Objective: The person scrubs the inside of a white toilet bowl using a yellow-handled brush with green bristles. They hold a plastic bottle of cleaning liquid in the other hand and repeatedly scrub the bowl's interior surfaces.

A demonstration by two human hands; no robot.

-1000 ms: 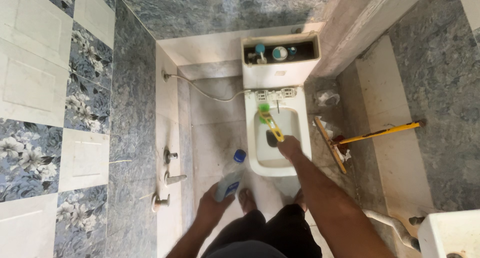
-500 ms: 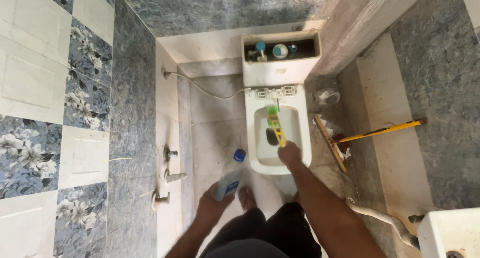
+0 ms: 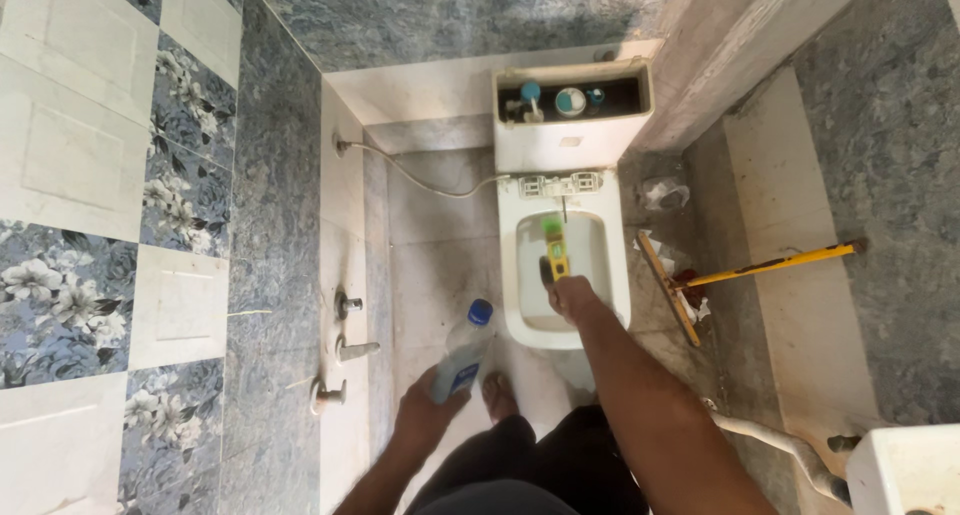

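1. the right hand [image 3: 573, 297] is closed around the near end of a yellow toilet brush [image 3: 555, 250], just right of the frame's centre; its green bristle head sits low against the back of the white toilet bowl [image 3: 615, 305].
2. the left hand [image 3: 425, 410], lower centre, is wrapped round the base of a clear plastic bottle [image 3: 463, 353] with a blue cap, tilted so the cap points up toward the bowl.
3. the brush looks light and stiff in the handle, soft at the bristles; likely slick when wet, so the end grip suits it. the bottle seems light and a bit squashy, best held round its body.
4. above the bowl, the cistern [image 3: 570, 125] stands with no lid, its fittings showing.
5. on the right of the frame a yellow-handled floor wiper [image 3: 740, 271] lies on the floor against the step, well apart from the hands.
6. wall taps [image 3: 350, 350] sit on the left of centre; bare feet show below the bowl.
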